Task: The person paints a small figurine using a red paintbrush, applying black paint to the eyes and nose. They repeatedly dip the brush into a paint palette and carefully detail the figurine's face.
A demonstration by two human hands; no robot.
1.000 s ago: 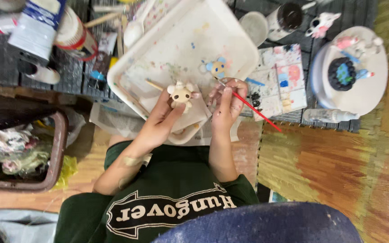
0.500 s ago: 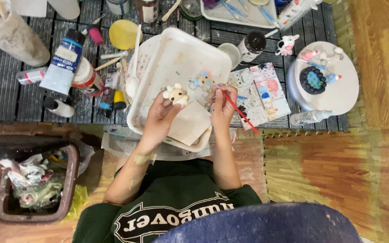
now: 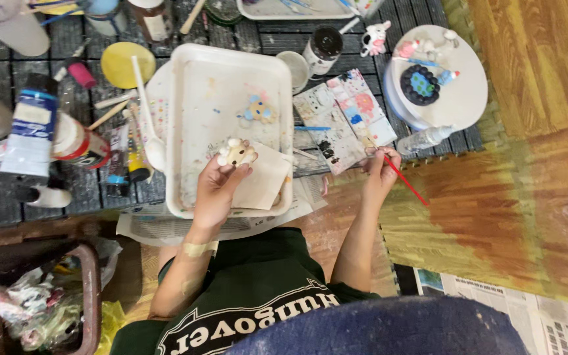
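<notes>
1. The left hand [image 3: 215,190] is curled around a small cream figurine [image 3: 236,153], pinching it between thumb and fingers. The figurine sits right over the lower middle of the white tray [image 3: 192,98], with little round ears poking up top.
2. The right hand [image 3: 379,172] is off to the side of the tray, closed in a narrow grip on a red paintbrush [image 3: 405,181]. The red handle sticks out away from the body, and the tip end points toward the paint-smeared palette sheet [image 3: 343,121] just beside it.
3. Just under the figurine there's a plain beige card [image 3: 264,181] lying in the tray, touching the left hand's fingers.
4. Further up in the same tray is another small figure [image 3: 258,110], blue and yellow-ish, lying flat and well apart from both hands.
5. The tray rests on a dark slatted bench [image 3: 8,190] that's pretty cluttered: a blue-and-white paint bottle [image 3: 31,131] on its side at the far left, and a yellow lid [image 3: 123,62] near the tray's top corner.
6. On the other side there's a round white stand [image 3: 461,98] with a dark paint dish [image 3: 419,84] on it, plus a small white-and-pink figurine [image 3: 376,36] near a dark jar [image 3: 323,46].
7. A brown bin [image 3: 90,296] full of scraps sits on the floor down by the left arm.
</notes>
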